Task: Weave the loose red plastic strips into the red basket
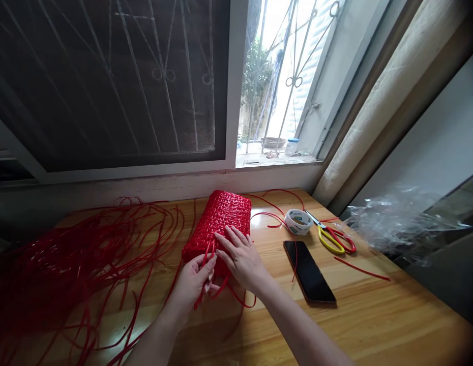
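Note:
A red woven basket (229, 213) lies on its side on the wooden table, its near end toward me. Loose red plastic strips (208, 248) stick out at that end. My left hand (198, 277) pinches some of these strips between thumb and fingers at the basket's near left corner. My right hand (240, 256) rests with fingers stretched out on the basket's near right side, the thumb close to the strips. The near face of the basket is partly hidden behind both hands.
A large tangle of red strips (102, 249) covers the table's left. To the right are a black phone (310, 274), a roll of tape (298, 222), scissors (335, 240), a loose red strip (362, 268) and crumpled clear plastic (400, 218). The window wall stands behind.

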The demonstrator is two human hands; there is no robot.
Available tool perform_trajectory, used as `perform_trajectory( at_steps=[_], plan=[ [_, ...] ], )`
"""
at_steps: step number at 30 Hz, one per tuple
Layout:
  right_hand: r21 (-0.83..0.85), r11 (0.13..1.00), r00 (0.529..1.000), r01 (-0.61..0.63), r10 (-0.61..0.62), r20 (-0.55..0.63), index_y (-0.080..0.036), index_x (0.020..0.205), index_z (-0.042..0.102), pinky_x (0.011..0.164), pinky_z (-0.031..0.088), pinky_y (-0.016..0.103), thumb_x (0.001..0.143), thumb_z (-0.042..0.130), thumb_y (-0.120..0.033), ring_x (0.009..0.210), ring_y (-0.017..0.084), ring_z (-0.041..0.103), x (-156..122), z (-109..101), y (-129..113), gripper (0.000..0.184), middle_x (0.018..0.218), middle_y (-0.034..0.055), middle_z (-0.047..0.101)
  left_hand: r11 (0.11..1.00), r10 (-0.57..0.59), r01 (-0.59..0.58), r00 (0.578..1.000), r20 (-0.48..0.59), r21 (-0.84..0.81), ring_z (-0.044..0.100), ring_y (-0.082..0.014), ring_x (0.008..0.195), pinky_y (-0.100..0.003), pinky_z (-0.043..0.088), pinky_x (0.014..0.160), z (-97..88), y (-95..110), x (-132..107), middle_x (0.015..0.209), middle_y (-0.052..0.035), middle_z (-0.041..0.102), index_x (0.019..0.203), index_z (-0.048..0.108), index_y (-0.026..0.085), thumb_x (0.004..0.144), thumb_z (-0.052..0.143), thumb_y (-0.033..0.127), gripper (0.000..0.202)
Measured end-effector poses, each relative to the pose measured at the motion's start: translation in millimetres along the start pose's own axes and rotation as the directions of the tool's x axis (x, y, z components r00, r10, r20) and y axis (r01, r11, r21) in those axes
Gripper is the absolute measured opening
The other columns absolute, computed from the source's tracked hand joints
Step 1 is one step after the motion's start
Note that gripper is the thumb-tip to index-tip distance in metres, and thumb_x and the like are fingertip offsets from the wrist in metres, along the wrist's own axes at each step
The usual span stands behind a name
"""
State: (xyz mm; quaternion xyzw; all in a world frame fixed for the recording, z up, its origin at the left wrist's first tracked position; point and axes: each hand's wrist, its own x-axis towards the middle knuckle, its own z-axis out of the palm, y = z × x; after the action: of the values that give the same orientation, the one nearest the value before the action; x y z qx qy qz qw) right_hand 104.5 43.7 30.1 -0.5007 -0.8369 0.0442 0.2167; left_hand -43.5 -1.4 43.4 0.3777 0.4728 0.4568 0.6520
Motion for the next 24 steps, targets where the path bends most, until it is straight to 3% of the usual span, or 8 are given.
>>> perform_trajectory(
  at_steps=[4,8,11,14,17,20,22,24],
  plan=[
    [0.012,0.993,0.992,-0.122,0.121,0.031,-0.035,0.132,0.04,0.1,0.027,0.056,0.09,0.042,-0.039,0.133,0.027,0.024,16.2,9.7,12.6,0.042,0.144,0.0057,0.032,0.998,-0.026,0.027,1.0,-0.016,0.065,0.035,-0.0023,0.037,-0.027,0.052,0.06,-11.8,-8.7,0.1,0.047,0.0093,0.045,0.075,0.061,0.013,0.064,0.066,0.051,0.039],
    [0.085,0.983,0.986,-0.165,0.164,0.024,-0.032,0.129,0.044,0.101,0.017,0.06,0.089,0.046,-0.038,0.134,0.028,0.021,27.4,19.2,16.8,0.041,0.143,0.0072,0.033,0.993,-0.004,0.006,1.0,-0.022,0.116,0.039,-0.0054,0.033,-0.026,0.048,0.049,-16.2,-25.0,5.0,0.038,0.0086,0.043,0.063,0.055,0.014,0.057,0.066,0.059,0.046],
    [0.15,0.972,0.983,-0.181,0.184,-0.01,-0.031,0.126,0.048,0.101,0.013,0.063,0.086,0.05,-0.038,0.133,0.029,0.024,33.7,20.9,13.5,0.04,0.141,0.0082,0.038,0.989,0.02,-0.017,1.0,-0.018,0.148,0.049,-0.0114,0.039,-0.027,0.046,0.047,-20.1,-31.4,9.8,0.043,0.003,0.052,0.064,0.055,0.015,0.057,0.067,0.058,0.045],
    [0.26,0.947,0.977,-0.189,0.209,-0.05,-0.029,0.117,0.057,0.102,0.023,0.055,0.085,0.051,-0.042,0.129,0.028,0.034,42.9,15.8,12.6,0.035,0.134,0.0064,0.048,0.977,0.133,-0.112,0.985,-0.106,0.184,0.06,-0.0173,0.068,-0.028,0.048,0.063,-27.0,-30.8,14.8,0.07,-0.0034,0.062,0.067,0.056,0.016,0.059,0.07,0.049,0.037],
    [0.384,0.899,0.954,-0.212,0.275,-0.118,-0.026,0.114,0.059,0.094,0.041,0.037,0.089,0.04,-0.045,0.114,0.019,0.051,49.0,8.6,21.0,0.036,0.119,0.0039,0.061,0.95,0.261,-0.222,0.951,-0.169,0.219,0.055,-0.0195,0.096,-0.026,0.042,0.084,-28.3,-28.8,18.5,0.091,-0.0048,0.059,0.061,0.053,0.017,0.06,0.072,0.042,0.031],
    [0.452,0.835,0.869,-0.316,0.446,-0.216,-0.016,0.116,0.054,0.081,0.048,0.031,0.09,0.028,-0.042,0.098,0.017,0.061,34.8,1.0,45.3,0.044,0.109,0.009,0.064,0.958,0.251,-0.233,0.963,-0.098,0.168,0.061,-0.019,0.085,-0.03,0.044,0.082,-18.4,-31.0,18.8,0.088,-0.004,0.06,0.075,0.054,0.018,0.071,0.062,0.045,0.028],
    [0.446,0.785,0.77,-0.43,0.577,-0.272,-0.012,0.114,0.052,0.08,0.048,0.033,0.087,0.03,-0.036,0.094,0.019,0.061,8.5,-5.6,70.2,0.043,0.107,0.013,0.063,0.973,0.211,-0.206,0.977,-0.039,0.109,0.063,-0.0175,0.069,-0.033,0.049,0.072,-10.0,-35.3,18.2,0.082,-0.0027,0.061,0.084,0.05,0.018,0.075,0.057,0.047,0.031],
    [0.396,0.724,0.651,-0.565,0.686,-0.325,-0.011,0.114,0.05,0.085,0.044,0.039,0.079,0.036,-0.032,0.098,0.024,0.058,-27.7,-13.2,97.9,0.043,0.111,0.0158,0.059,0.979,0.18,-0.178,0.984,-0.012,0.099,0.064,-0.0184,0.068,-0.033,0.05,0.068,-4.1,-40.6,18.2,0.08,-0.0029,0.062,0.087,0.047,0.019,0.071,0.061,0.047,0.036]
  ],
)
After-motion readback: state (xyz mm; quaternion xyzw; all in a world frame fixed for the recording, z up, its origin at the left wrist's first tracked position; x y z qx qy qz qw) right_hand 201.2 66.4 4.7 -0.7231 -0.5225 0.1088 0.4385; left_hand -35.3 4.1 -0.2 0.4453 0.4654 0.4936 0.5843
